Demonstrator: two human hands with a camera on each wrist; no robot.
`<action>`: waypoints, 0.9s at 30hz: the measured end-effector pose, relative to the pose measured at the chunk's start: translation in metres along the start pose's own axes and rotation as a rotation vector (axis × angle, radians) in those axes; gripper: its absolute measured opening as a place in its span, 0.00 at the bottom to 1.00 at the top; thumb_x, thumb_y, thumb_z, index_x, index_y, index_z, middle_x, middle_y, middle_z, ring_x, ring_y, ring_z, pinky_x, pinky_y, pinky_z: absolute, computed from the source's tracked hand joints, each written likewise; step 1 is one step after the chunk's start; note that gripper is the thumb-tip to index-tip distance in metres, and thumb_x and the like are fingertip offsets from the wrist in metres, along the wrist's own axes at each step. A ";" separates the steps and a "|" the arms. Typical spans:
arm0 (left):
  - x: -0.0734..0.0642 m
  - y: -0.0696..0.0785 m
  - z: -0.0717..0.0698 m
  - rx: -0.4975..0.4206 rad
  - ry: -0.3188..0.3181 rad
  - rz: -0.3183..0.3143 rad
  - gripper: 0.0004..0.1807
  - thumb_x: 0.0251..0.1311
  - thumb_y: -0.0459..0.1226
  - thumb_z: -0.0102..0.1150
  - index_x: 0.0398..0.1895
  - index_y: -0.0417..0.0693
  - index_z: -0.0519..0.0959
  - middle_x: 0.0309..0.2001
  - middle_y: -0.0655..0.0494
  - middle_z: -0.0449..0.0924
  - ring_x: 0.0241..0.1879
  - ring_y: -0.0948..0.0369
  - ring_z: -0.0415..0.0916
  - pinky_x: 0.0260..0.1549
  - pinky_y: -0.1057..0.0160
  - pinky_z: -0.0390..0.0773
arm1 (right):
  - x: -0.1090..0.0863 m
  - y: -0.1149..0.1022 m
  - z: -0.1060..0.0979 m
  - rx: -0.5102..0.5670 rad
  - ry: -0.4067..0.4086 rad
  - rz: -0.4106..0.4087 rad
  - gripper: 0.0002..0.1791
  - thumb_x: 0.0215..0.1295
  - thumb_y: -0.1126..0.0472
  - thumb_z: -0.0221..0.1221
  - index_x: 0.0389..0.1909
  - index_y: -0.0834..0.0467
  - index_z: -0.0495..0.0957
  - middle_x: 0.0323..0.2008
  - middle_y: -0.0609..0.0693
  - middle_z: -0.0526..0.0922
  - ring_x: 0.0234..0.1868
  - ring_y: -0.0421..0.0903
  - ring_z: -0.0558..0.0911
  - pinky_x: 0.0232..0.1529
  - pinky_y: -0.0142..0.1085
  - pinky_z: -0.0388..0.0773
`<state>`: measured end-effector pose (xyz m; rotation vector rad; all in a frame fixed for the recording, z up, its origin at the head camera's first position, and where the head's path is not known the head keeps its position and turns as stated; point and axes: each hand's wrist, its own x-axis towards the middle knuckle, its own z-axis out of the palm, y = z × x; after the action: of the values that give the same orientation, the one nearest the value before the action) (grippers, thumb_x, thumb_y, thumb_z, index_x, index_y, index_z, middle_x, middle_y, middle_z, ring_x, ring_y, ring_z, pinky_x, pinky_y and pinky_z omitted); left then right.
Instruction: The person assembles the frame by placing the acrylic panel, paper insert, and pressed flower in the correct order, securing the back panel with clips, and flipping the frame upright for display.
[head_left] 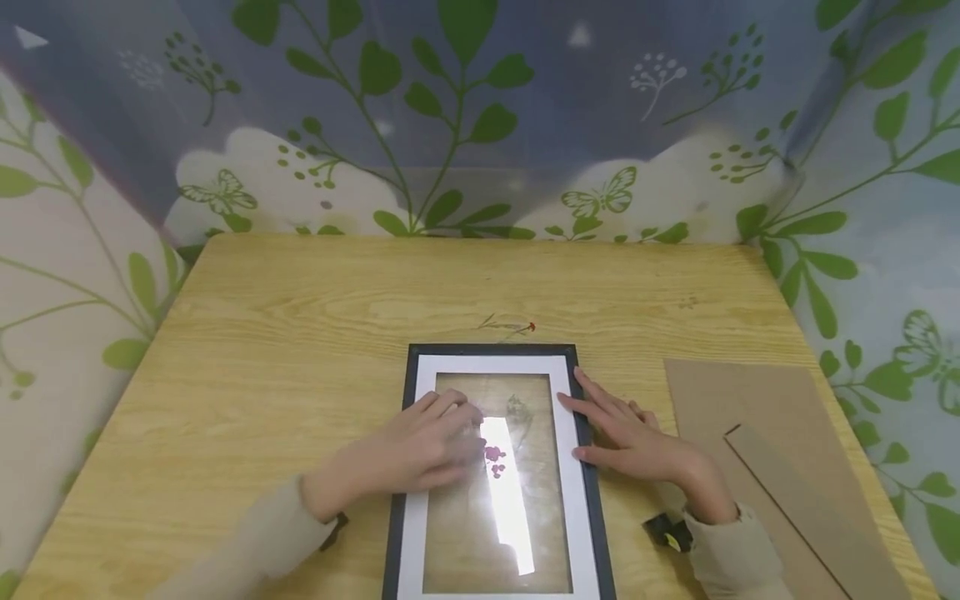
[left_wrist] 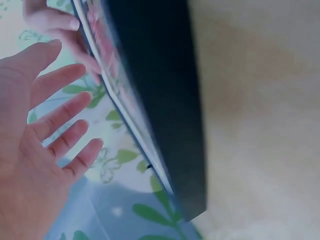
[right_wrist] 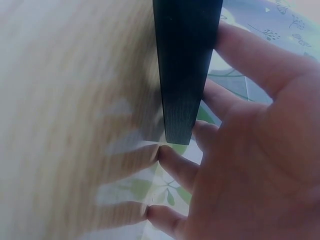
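My left hand (head_left: pixel 412 450), fingers loose, over the glass (head_left: pixel 457 533) of a black picture frame (head_left: pixel 491 350), my right hand (head_left: pixel 636 446), fingers outstretched, touching its right border

Head cam: above table (head_left: pixel 300 317), facing forward and down, widest of 3; leaf-print backdrop (head_left: pixel 585 100) at 12 o'clock, black frame (head_left: pixel 491 349) at 6. Left wrist cam: close, low by the frame, looking along the left hand (left_wrist: pixel 37 125) at 9 o'clock; rolled sideways, tabletop at 3. Right wrist cam: also close and low, rolled the other way; right hand (right_wrist: pixel 250 140) at 4, tabletop at 9. All 3 share frame edge, tabletop, some leaf print.
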<state>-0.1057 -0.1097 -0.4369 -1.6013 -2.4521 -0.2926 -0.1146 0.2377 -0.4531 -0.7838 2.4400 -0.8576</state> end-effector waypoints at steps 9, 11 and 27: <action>0.034 -0.045 -0.029 0.000 0.042 0.019 0.11 0.61 0.41 0.66 0.44 0.49 0.86 0.51 0.48 0.75 0.53 0.50 0.67 0.47 0.52 0.74 | 0.000 -0.003 -0.001 0.011 -0.012 0.016 0.37 0.73 0.47 0.55 0.78 0.50 0.55 0.80 0.54 0.34 0.76 0.64 0.42 0.59 0.75 0.40; 0.043 -0.059 -0.033 -0.007 0.063 0.019 0.09 0.61 0.40 0.66 0.42 0.48 0.85 0.50 0.48 0.75 0.52 0.50 0.67 0.45 0.51 0.74 | 0.000 -0.003 0.000 0.014 -0.018 0.024 0.37 0.73 0.46 0.55 0.78 0.49 0.54 0.80 0.53 0.34 0.77 0.63 0.42 0.60 0.75 0.40; 0.097 -0.139 -0.009 -0.194 -0.282 -0.434 0.06 0.59 0.28 0.58 0.28 0.46 0.82 0.30 0.57 0.78 0.32 0.60 0.73 0.37 0.59 0.76 | -0.001 -0.001 0.001 0.038 -0.020 0.008 0.38 0.73 0.48 0.55 0.79 0.49 0.53 0.80 0.53 0.32 0.77 0.62 0.41 0.60 0.74 0.40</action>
<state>-0.2708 -0.0814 -0.4097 -1.2253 -3.0680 -0.4023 -0.1129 0.2370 -0.4530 -0.7652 2.4007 -0.8861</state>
